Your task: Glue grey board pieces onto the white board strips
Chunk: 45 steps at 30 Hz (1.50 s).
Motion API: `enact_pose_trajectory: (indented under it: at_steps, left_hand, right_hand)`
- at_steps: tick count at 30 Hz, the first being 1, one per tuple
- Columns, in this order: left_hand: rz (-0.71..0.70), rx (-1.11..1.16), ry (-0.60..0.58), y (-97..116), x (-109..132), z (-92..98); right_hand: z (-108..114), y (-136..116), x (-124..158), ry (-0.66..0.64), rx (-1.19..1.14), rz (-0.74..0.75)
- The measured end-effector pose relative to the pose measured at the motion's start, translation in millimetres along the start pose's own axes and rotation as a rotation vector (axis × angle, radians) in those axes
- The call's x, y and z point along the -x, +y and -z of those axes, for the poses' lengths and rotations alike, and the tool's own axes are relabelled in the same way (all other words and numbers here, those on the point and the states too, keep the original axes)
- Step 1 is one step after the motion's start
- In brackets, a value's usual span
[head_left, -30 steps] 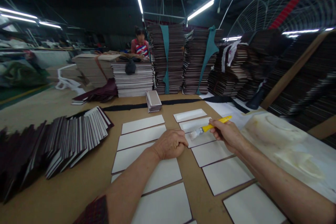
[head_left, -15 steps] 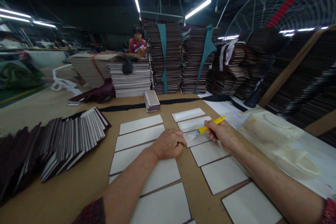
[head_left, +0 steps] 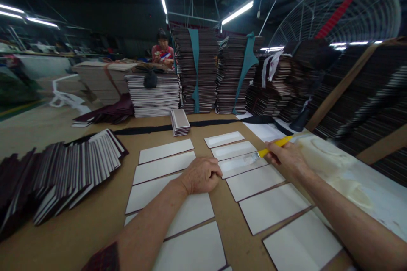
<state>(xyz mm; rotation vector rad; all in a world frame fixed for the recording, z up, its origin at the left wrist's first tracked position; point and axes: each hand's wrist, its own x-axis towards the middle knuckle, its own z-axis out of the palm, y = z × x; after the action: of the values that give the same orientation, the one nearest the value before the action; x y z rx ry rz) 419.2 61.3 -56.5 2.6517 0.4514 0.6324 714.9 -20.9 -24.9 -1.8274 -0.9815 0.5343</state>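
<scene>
My right hand [head_left: 284,154] is closed around the yellow handle of a paintbrush [head_left: 274,145]. Its bristles rest on a white rectangular panel [head_left: 237,166] in the right column, where a wet, glossy streak shows. My left hand [head_left: 203,174] has its fingers curled and pressed at the left end of that panel; whether anything is pinched in them is hidden. Two panels farther back, a middle one [head_left: 233,150] and the farthest [head_left: 224,139], also carry a shiny coat. Nearer panels [head_left: 273,207] look matte. A second column of white panels [head_left: 165,167] lies partly under my left forearm.
A leaning row of dark-and-white panels [head_left: 92,165] stands at left. A small stack [head_left: 180,122] sits beyond the columns, by a black strip [head_left: 146,129]. Tall stacks [head_left: 200,72] line the back, with a person [head_left: 163,48] behind. At right are white sheeting [head_left: 378,194] and a large fan [head_left: 337,12].
My right hand has drawn the brush rightward along the panel, leaving a glossy streak. My left hand stays at the panel's left end. The whole view has shifted slightly.
</scene>
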Motion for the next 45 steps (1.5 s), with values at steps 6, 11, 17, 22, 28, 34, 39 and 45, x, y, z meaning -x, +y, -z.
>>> enact_pose_trajectory:
  at_steps: [6, 11, 17, 22, 28, 34, 39, 45]
  left_hand:
    - [-0.005, 0.008, 0.013, 0.8, -0.1, 0.1]
    - [-0.001, 0.015, 0.019, 0.4, -0.2, 0.4]
    - [0.009, 0.025, 0.023, 2.5, -0.2, 2.0]
    - [0.039, 0.023, 0.074, 6.1, -2.8, 1.5]
    - [0.214, -0.039, 0.243, 5.3, -11.7, 0.2]
    - [0.388, -0.095, 0.296, 15.5, -26.5, 19.9]
    - [0.305, -0.072, 0.009, 65.7, -2.7, 22.1]
    - [0.207, -0.13, -0.149, 116.0, 41.7, -9.0]
  right_hand:
    - [17.1, -2.2, -4.8, 0.071, 0.13, 0.002]
    - [26.1, -9.9, -5.7, 0.134, 0.267, -0.005]
    - [33.1, -17.8, -4.1, 0.211, 0.247, -0.03]
    - [40.1, -13.6, 10.5, 0.229, -0.03, -0.028]
    - [32.8, -15.6, 45.8, 0.048, -0.384, -0.096]
    - [11.5, -21.2, 73.1, -0.093, -0.463, -0.173]
    - [1.7, -19.0, 76.8, -0.155, -0.473, -0.182]
    - [-5.2, -12.2, 77.9, -0.244, -0.423, -0.173]
